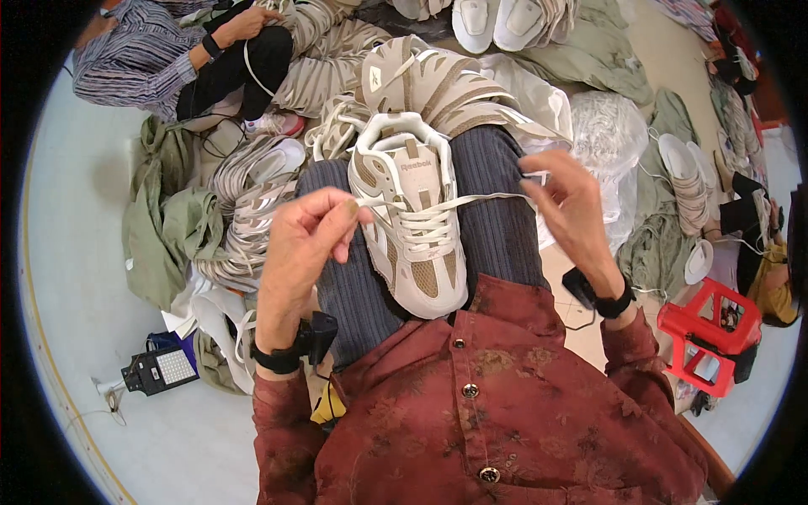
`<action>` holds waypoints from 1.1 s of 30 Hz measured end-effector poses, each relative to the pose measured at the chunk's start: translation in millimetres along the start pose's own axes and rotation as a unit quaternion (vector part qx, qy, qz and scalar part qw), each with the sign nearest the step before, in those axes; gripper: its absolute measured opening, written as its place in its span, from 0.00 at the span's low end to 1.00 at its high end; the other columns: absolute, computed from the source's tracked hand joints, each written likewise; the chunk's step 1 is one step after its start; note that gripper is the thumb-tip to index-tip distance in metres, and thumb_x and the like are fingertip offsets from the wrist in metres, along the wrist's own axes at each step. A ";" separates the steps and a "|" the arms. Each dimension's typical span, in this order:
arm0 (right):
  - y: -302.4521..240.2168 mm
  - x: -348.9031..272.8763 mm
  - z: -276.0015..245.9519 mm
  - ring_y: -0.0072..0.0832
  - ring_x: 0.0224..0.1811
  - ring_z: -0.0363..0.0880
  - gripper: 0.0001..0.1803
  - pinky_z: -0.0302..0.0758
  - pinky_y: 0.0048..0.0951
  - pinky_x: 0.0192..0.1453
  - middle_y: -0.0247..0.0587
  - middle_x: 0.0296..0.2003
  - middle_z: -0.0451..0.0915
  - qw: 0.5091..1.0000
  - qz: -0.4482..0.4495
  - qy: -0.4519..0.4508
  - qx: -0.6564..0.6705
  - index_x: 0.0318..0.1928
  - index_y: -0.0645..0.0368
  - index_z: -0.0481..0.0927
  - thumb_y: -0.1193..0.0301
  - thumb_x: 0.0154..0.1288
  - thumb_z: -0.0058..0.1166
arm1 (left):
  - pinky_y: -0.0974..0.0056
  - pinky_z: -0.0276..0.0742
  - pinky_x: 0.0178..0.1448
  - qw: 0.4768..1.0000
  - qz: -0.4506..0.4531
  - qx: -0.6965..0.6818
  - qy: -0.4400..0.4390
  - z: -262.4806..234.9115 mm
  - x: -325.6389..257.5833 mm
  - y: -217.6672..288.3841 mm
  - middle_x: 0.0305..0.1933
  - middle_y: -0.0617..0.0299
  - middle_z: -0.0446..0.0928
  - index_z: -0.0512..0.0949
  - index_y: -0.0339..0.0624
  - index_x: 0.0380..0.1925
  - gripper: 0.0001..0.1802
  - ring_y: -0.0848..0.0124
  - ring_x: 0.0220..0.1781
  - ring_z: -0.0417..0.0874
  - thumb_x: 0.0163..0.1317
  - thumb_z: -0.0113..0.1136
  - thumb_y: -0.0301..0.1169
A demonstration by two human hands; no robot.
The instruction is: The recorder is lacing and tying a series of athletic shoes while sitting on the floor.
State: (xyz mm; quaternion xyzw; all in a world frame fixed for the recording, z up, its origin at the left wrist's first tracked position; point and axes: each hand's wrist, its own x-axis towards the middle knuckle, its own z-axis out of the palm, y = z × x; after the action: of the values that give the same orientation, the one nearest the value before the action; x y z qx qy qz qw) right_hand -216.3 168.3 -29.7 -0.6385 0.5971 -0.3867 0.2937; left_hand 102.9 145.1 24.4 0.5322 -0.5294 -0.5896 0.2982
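A beige and white sneaker (pixel 438 282) rests on my lap between my thighs, toe pointing toward me. Its white shoelace (pixel 484 198) is threaded through the lower eyelets, and the two loose ends stretch out sideways. At the shoe's left, my left hand (pixel 313 234) pinches one lace end between thumb and fingertips. My right hand (pixel 571 204), off to the right of the shoe, has the other end at its curled fingers, pulled nearly straight across the tongue. Part of that grip is slightly blurred.
Beyond my knees lie heaped beige shoe uppers (pixel 421 84). More stacked uppers (pixel 252 198) and green cloth (pixel 168 227) lie at left. A co-worker (pixel 168 63) sits at the far left. Clear plastic bags (pixel 606 135) and a red stool (pixel 711 328) are on the right.
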 end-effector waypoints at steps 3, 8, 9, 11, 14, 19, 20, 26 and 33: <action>-39.6 -4.6 22.1 0.16 0.25 0.79 0.10 0.73 0.20 0.25 0.39 0.40 0.82 0.952 0.072 -0.142 0.262 0.46 0.65 0.81 0.79 0.64 0.58 | 0.79 0.56 0.25 1.000 0.014 0.014 -0.021 -2.2 13.1 30.2 0.21 0.73 0.70 0.82 0.34 0.39 0.14 0.86 0.20 0.66 0.72 0.56 0.36; -53.0 3.5 58.0 0.17 0.27 0.79 0.12 0.76 0.20 0.29 0.37 0.44 0.81 0.942 0.012 -0.225 0.248 0.50 0.65 0.78 0.81 0.66 0.55 | 0.80 0.64 0.29 0.995 0.082 -0.027 -0.046 8.2 34.9 65.7 0.31 0.68 0.79 0.82 0.34 0.47 0.14 0.85 0.24 0.74 0.72 0.55 0.34; -52.8 4.9 60.9 0.18 0.28 0.80 0.12 0.76 0.21 0.30 0.37 0.43 0.81 0.947 -0.009 -0.218 0.237 0.49 0.65 0.78 0.81 0.66 0.55 | 0.81 0.63 0.28 0.993 0.103 -0.032 -0.056 8.9 36.8 69.9 0.33 0.67 0.80 0.81 0.34 0.50 0.16 0.86 0.25 0.74 0.73 0.55 0.35; -55.4 7.2 60.8 0.18 0.28 0.79 0.12 0.76 0.23 0.31 0.36 0.40 0.81 0.955 -0.040 -0.210 0.205 0.49 0.65 0.77 0.82 0.64 0.56 | 0.82 0.65 0.31 0.992 0.102 -0.032 -0.071 7.6 37.7 71.3 0.36 0.66 0.82 0.80 0.33 0.53 0.16 0.85 0.28 0.78 0.73 0.54 0.33; -57.8 6.1 65.7 0.17 0.28 0.78 0.12 0.76 0.23 0.32 0.36 0.38 0.81 0.956 -0.052 -0.204 0.205 0.48 0.66 0.78 0.81 0.64 0.57 | 0.80 0.69 0.34 0.992 0.109 0.001 -0.070 11.2 33.3 65.4 0.44 0.63 0.82 0.81 0.35 0.52 0.15 0.82 0.33 0.82 0.72 0.55 0.32; -58.9 8.6 69.2 0.13 0.31 0.75 0.07 0.73 0.20 0.33 0.32 0.35 0.80 0.940 0.025 -0.240 0.241 0.44 0.66 0.79 0.80 0.65 0.57 | 0.73 0.76 0.37 0.984 0.140 0.111 -0.001 7.9 21.3 43.0 0.58 0.59 0.77 0.82 0.36 0.49 0.12 0.75 0.38 0.86 0.70 0.54 0.27; -57.8 8.5 69.5 0.13 0.31 0.75 0.07 0.73 0.20 0.33 0.32 0.35 0.80 0.940 0.025 -0.239 0.242 0.44 0.66 0.79 0.80 0.65 0.57 | 0.73 0.76 0.37 0.984 0.139 0.112 -0.002 8.0 18.2 36.8 0.58 0.59 0.77 0.82 0.36 0.49 0.12 0.75 0.38 0.86 0.70 0.54 0.27; -57.9 1.5 50.3 0.11 0.32 0.73 0.04 0.71 0.21 0.32 0.27 0.29 0.78 0.887 0.077 -0.283 0.356 0.39 0.61 0.83 0.76 0.64 0.58 | 0.74 0.76 0.37 0.999 -0.009 0.052 0.012 17.8 -12.6 -1.1 0.43 0.62 0.82 0.82 0.36 0.46 0.11 0.75 0.37 0.87 0.71 0.54 0.29; -124.0 -30.7 -0.7 0.40 0.30 0.78 0.06 0.76 0.40 0.35 0.47 0.32 0.77 0.706 -0.230 -0.368 0.559 0.42 0.66 0.80 0.76 0.69 0.53 | 0.77 0.62 0.26 0.988 -0.117 -0.085 -0.062 39.3 -21.5 -11.8 0.25 0.66 0.78 0.84 0.33 0.42 0.23 0.82 0.20 0.72 0.74 0.52 0.45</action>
State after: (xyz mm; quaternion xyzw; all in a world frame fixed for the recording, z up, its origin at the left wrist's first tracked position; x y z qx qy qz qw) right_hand -150.2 213.0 70.0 -0.5664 -0.0499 -0.4398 0.6952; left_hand 73.8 179.9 15.0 0.5256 -0.4294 -0.6948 0.2379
